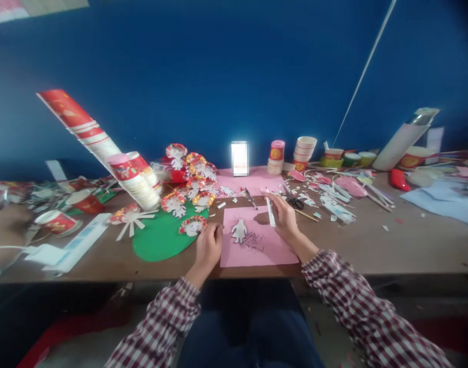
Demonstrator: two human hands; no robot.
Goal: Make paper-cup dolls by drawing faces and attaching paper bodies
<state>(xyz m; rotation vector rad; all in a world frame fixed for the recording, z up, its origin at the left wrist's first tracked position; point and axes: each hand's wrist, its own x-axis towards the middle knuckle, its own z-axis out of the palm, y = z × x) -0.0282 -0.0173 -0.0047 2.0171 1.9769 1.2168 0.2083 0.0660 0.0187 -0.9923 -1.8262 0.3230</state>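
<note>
My right hand [283, 213] is closed around a slim white pen-like stick [271, 212], held upright over the right part of a pink sheet [230, 256]. On that sheet lies a pale paper doll cut-out [239, 231], with dark scribbled marks beside it. My left hand [210, 244] rests at the sheet's left edge, its fingers drawn together; a small dark bit shows at the fingertips, too small to name. Just left of it, a round paper face with a red and yellow frilled rim [193, 226] lies on a green sheet [161, 243].
Behind stand frilled paper figures [197, 166], stacked paper cups [305, 151] and a leaning cup stack [96, 135]. Black scissors [296, 203] and paper scraps lie right of the pink sheet. A power strip [83, 243] is at left, a silver-topped white flask [404, 140] at right.
</note>
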